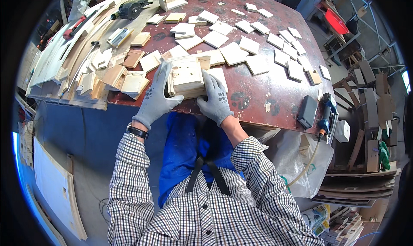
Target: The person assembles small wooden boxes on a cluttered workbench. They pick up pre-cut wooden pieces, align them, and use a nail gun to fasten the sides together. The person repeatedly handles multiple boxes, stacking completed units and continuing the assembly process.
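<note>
A small wooden box (188,77) of pale boards sits at the front edge of the reddish-brown table (249,104). My left hand (157,97), in a grey glove, grips its left side with the thumb low at the front. From the right, my gloved right hand (216,100) presses on the opposite side. The box's underside and far side are hidden. Right behind it lie pale square wood pieces (233,53), spread loosely over the tabletop. Just left of my left hand are thicker wood blocks (134,83).
At the table's right edge are a dark oblong block (307,112) and a blue-and-black air tool (328,113) with a yellowish hose (306,166). A black power tool (130,9) lies among boards at the far left. Stacked wood (370,108) stands on the right.
</note>
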### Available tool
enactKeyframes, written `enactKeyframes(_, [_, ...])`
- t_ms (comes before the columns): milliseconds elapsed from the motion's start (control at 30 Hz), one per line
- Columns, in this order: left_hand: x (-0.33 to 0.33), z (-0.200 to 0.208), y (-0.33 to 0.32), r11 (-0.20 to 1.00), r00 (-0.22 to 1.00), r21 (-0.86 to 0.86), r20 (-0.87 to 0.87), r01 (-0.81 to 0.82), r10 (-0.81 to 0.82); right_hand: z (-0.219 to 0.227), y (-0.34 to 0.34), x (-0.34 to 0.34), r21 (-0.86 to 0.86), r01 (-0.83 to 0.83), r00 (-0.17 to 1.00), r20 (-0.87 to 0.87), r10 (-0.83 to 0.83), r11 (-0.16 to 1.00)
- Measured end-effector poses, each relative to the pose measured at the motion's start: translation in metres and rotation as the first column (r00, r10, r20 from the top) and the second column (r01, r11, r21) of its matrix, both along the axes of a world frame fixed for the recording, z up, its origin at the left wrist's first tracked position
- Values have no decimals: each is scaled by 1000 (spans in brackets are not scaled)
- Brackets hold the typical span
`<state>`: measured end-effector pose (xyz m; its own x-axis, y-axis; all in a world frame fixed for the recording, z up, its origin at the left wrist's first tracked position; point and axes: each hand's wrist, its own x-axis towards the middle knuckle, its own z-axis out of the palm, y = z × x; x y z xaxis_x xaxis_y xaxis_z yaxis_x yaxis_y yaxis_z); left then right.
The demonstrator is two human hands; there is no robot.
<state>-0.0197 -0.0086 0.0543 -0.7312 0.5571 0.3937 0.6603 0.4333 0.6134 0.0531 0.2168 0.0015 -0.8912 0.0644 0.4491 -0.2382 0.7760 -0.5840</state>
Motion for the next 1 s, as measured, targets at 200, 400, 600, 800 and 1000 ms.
enactKeyframes(200, [22, -43, -14, 953, 922, 244, 379, -177, 74, -8, 0, 0, 2, 36, 999, -23, -36, 999])
enactKeyframes(400, [24, -33, 7, 967, 966, -11, 48, -254, 255, 2, -6, 4, 34, 59, 998, -20, -58, 998])
enactKeyframes(600, [18, -32, 31, 957, 959, 54, 16, -284, 283, 4, -1, 5, 79, 34, 999, 22, -36, 996])
enactKeyframes(800, [12, -37, 27, 959, 959, 49, -24, -280, 282, 3, -5, 5, 86, 45, 999, 11, -46, 995])
enactKeyframes(1000, [14, -34, 28, 964, 964, 58, -49, -258, 261, -1, -8, 7, 123, 120, 993, -25, -118, 985])
